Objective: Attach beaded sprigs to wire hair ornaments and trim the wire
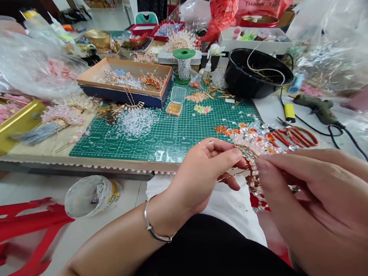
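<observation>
Between my two hands is a beaded hair ornament [250, 145], with clear and orange beads on a gold wire frame. My left hand [207, 169] pinches its left end between thumb and fingers, and thin wire prongs stick out below the fingers. Close to the camera, my right hand [318, 185] has its thumb and forefinger pressed together at the ornament's right edge. Whatever sits between those fingertips is hidden. Beyond the hands lies a green cutting mat [159, 135] bearing a heap of clear beads [135, 121] and orange beads [221, 129].
A shallow box [88, 87] of ornaments and a green spool [184, 53] stand behind. To the right are a black bowl [242, 79], red-handled pliers [306, 135] and a glue gun [322, 109]. Below the table edge are a white bucket [83, 202] and a red stool [30, 228].
</observation>
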`<state>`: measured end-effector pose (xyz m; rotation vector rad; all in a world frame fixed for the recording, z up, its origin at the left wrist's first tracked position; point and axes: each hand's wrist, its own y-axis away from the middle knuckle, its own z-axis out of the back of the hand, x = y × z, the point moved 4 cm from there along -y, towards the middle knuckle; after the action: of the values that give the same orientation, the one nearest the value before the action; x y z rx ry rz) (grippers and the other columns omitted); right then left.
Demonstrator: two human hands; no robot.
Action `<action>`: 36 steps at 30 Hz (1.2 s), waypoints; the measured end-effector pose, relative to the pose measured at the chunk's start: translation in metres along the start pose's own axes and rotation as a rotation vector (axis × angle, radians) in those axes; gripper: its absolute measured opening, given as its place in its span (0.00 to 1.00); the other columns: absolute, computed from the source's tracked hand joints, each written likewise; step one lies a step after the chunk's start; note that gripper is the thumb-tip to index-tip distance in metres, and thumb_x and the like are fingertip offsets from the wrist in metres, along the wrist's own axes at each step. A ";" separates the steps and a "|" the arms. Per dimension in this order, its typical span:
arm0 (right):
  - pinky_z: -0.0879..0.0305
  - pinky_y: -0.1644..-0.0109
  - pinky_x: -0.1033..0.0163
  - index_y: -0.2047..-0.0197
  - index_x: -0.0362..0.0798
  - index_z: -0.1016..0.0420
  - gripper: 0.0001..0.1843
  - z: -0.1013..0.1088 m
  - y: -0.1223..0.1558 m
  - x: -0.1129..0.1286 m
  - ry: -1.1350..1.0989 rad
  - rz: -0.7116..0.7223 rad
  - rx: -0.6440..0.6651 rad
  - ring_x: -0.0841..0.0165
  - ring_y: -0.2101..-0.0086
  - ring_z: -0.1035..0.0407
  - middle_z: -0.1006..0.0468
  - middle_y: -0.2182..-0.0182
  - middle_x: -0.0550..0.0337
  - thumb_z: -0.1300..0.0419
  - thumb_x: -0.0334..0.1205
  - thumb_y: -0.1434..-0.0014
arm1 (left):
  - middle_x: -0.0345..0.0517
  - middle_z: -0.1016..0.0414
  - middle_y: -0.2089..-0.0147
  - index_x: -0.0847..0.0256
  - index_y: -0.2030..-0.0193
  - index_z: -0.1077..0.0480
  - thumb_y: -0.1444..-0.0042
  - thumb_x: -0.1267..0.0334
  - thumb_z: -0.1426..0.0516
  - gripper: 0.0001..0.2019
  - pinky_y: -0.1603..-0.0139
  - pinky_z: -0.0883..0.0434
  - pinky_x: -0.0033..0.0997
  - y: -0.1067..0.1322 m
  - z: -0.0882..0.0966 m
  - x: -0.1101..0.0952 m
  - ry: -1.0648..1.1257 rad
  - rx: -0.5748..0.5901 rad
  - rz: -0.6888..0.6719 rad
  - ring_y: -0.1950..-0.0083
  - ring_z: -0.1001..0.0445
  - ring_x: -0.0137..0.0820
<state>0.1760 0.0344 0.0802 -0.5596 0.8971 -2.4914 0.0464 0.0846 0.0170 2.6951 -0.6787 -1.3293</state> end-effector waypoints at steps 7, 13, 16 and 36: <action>0.34 0.60 0.53 0.61 0.53 0.24 0.04 0.000 0.002 -0.002 0.088 -0.108 0.043 0.61 0.64 0.27 0.22 0.64 0.57 0.36 0.41 0.40 | 0.41 0.28 0.70 0.60 0.68 0.33 0.50 0.65 0.35 0.09 0.80 0.29 0.21 0.006 0.003 -0.001 0.032 -0.007 0.025 0.70 0.27 0.28; 0.38 0.67 0.56 0.64 0.54 0.24 0.06 0.001 0.006 -0.007 0.096 -0.188 0.077 0.63 0.67 0.29 0.23 0.65 0.58 0.37 0.45 0.40 | 0.41 0.27 0.71 0.60 0.68 0.33 0.49 0.64 0.36 0.09 0.79 0.29 0.20 0.008 0.002 -0.002 0.026 0.002 0.030 0.71 0.27 0.26; 0.39 0.67 0.56 0.66 0.54 0.26 0.06 0.000 0.003 -0.006 0.068 -0.163 0.091 0.63 0.68 0.30 0.24 0.69 0.59 0.37 0.45 0.40 | 0.41 0.27 0.70 0.60 0.68 0.33 0.49 0.64 0.36 0.08 0.79 0.29 0.20 0.008 0.002 -0.002 0.023 0.005 0.034 0.71 0.28 0.26; 0.38 0.67 0.58 0.66 0.54 0.29 0.03 -0.002 -0.004 -0.004 0.078 -0.097 0.091 0.70 0.75 0.35 0.29 0.73 0.65 0.40 0.40 0.38 | 0.39 0.27 0.70 0.62 0.65 0.35 0.45 0.65 0.36 0.10 0.78 0.27 0.18 0.008 -0.001 -0.001 0.005 0.022 0.024 0.72 0.29 0.23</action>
<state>0.1770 0.0400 0.0805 -0.4892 0.7977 -2.6424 0.0438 0.0772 0.0200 2.6973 -0.7268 -1.3164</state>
